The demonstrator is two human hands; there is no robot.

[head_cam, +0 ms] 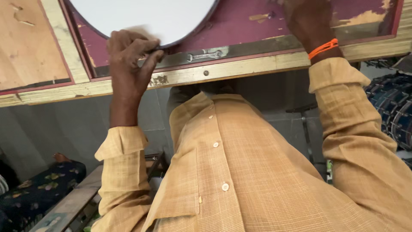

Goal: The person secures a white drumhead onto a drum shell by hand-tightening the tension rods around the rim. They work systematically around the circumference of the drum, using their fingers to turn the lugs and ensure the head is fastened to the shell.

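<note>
Two hands at work: my left hand [131, 58] pinches the drum skin [146, 17] at its thin dark rim. It looks light, stiff, taut, best gripped at that rim; my right hand [307, 19] lies on the surface [240, 25], grip unclear.

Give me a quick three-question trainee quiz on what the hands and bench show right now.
1. True or false: the left hand pinches the dark rim of the white round disc.
2. Which tool lies on the bench between the hands: A hammer, B spanner, C pliers?
3. What colour is the band on the right hand wrist?

Key: 1 true; 2 B; 3 orange.
</note>
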